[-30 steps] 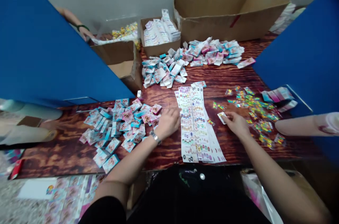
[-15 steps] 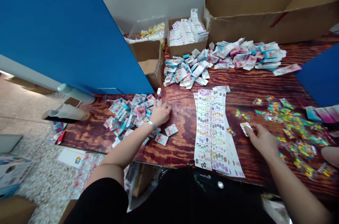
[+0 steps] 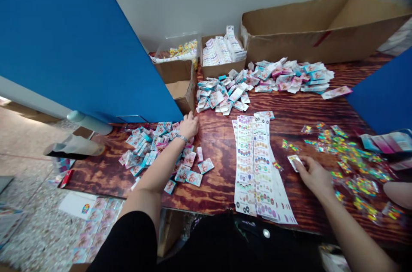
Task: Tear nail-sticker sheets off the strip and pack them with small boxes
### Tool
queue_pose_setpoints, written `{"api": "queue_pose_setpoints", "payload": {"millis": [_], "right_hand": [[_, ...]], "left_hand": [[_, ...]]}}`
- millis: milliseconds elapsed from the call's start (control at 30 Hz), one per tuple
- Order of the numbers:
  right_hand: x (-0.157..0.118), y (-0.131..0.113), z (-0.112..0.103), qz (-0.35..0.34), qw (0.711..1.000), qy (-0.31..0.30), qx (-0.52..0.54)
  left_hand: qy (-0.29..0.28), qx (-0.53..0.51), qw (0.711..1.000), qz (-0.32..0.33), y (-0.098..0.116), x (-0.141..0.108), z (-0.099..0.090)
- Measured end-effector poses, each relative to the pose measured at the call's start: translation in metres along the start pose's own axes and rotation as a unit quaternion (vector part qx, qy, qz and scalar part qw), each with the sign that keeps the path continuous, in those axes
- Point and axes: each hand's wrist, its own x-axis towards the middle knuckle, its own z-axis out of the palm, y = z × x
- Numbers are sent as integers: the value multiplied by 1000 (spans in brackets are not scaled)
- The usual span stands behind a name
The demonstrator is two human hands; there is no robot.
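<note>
the left hand [image 3: 189, 126] lies with its fingers loosely spread at the edge of a heap of blue-and-white card packets [image 3: 151, 147] on the wood-grain surface [image 3: 219, 134]. the right hand [image 3: 313, 179] pinches a small clear packet [image 3: 294, 162] between thumb and fingers, just beside long printed sheets of coloured circles [image 3: 257, 169] and near scattered shiny multicoloured packets [image 3: 350, 173]. the cards carry a reddish hand-shaped picture, but no brand or wording is readable.

On the bench [image 3: 219, 190], printed sheets [image 3: 257, 169] are laid centrally, with card packets [image 3: 154, 152] placed to the left and small sachets [image 3: 350, 173] to the right (cardboard boxes [image 3: 322, 36] are set behind).
</note>
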Motion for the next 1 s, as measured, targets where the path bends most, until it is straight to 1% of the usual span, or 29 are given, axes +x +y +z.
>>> {"api": "queue_pose_setpoints", "payload": {"millis": [67,167,300,367,433,467,533,600,700,767,867,933,1000], "right_hand": [[-2,-1,-1,-6,1000,-1,9],[-6,-2,-2,-12,999,-8,31],[-6,-2,-1,-1,998,-18,53],[-5,-2,1,1,998,-21,52],[-3,-2,3,0,999,-16,45],[-3,-2,3,-1,999,-11,41],[-2,0,5,-7,999,0,37],[-3,1,6,-16,999,2,40],[-6,0,8,-25,999,9,38],[-10,-3,10,-26,999,36,30],[-15,-9,15,-28,996,78,25],[-16,-11,17,-30,995,91,33],[-16,-12,19,-34,994,93,44]], "left_hand": [[-22,-5,1000,0,-1,5,4],[-45,-1,999,10,-7,-3,3],[-106,17,994,31,-20,-28,-10],[-131,25,990,38,-23,-35,-19],[-131,25,990,43,-20,-34,-27],[-123,21,991,46,-16,-29,-30],[-95,9,994,55,-4,-10,-33],[-56,-6,996,63,10,20,-34],[19,-30,997,65,29,76,-34],[50,-45,996,55,35,115,-36],[63,-62,996,31,36,170,-39],[55,-67,996,16,32,202,-41],[34,-68,997,4,27,229,-41]]}}
